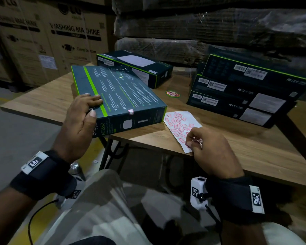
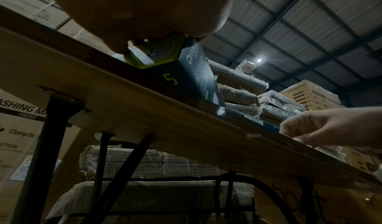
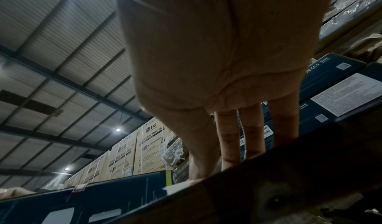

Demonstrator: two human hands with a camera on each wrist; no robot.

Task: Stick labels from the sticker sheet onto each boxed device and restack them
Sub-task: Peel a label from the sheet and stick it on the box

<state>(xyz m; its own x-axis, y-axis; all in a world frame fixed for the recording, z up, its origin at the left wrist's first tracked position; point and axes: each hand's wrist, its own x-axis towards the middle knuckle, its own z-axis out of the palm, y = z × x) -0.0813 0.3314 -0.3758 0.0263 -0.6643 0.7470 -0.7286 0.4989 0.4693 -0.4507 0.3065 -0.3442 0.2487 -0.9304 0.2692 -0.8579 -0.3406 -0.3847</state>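
A dark teal device box (image 1: 120, 96) with a green stripe lies tilted on the wooden table (image 1: 237, 152), its near corner past the edge. My left hand (image 1: 93, 107) grips that near left corner, fingers on top and thumb on the side. A red-bordered label (image 1: 130, 111) sits on the box's near top edge. The white sticker sheet (image 1: 179, 122) with several red-bordered labels lies to the right of the box. My right hand (image 1: 193, 140) pinches a label at the sheet's near end. In the right wrist view its fingers (image 3: 229, 137) point down onto the table edge.
Three dark boxes (image 1: 245, 91) are stacked at the table's right. Another box (image 1: 136, 68) lies at the back behind the held one. A round red and green sticker (image 1: 172, 93) is on the tabletop. Large washing machine cartons (image 1: 48, 38) and wrapped pallets stand behind.
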